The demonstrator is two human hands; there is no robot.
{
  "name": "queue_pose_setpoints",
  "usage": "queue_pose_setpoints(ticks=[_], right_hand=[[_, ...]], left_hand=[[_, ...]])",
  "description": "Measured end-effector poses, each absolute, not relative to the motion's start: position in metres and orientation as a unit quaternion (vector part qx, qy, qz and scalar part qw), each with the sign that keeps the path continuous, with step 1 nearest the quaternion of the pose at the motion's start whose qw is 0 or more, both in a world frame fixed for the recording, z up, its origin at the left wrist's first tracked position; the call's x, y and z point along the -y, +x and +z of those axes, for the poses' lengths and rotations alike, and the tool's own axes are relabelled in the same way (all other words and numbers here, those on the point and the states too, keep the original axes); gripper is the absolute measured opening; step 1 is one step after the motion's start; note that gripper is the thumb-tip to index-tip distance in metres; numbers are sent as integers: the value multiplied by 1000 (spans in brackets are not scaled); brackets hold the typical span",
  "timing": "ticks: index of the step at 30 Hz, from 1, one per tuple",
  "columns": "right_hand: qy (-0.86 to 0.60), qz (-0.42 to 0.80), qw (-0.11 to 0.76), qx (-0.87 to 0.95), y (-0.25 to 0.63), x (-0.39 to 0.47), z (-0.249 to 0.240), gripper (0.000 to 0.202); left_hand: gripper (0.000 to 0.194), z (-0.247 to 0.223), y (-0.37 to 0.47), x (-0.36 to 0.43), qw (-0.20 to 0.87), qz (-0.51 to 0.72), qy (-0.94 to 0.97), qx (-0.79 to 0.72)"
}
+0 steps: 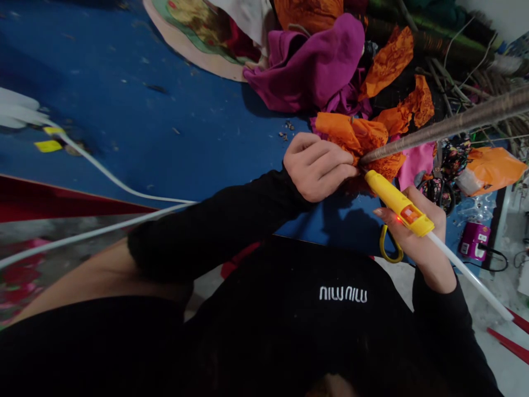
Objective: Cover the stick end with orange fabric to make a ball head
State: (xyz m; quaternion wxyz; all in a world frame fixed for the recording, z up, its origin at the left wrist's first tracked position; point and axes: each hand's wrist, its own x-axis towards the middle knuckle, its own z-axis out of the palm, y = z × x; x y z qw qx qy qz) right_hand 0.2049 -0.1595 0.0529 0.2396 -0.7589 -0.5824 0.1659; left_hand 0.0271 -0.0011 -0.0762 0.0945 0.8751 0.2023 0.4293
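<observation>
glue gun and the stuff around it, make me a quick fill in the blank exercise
The right hand holds the glue gun, whose body is ____.
The tabletop is ____.
The crinkled pieces touching the left hand are ____.
The lettering on the black top is ____.

Missing words: yellow; blue; orange; white.

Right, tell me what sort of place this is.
Probably a small craft workshop: a yellow plastic glue gun with a long white stick is in the right hand, over a blue tabletop that bears crumpled magenta cloth and thin brown twigs.
</observation>
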Motion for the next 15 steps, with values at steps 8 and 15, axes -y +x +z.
queue_pose_setpoints(ticks=[8,15], right_hand=[[-766,152,266,565,205,164,51,50],[-761,175,284,556,207,162,49,50]], left_hand=[[30,-78,26,2,64,431,875,-208],[38,-81,28,0,149,426,862,-230]])
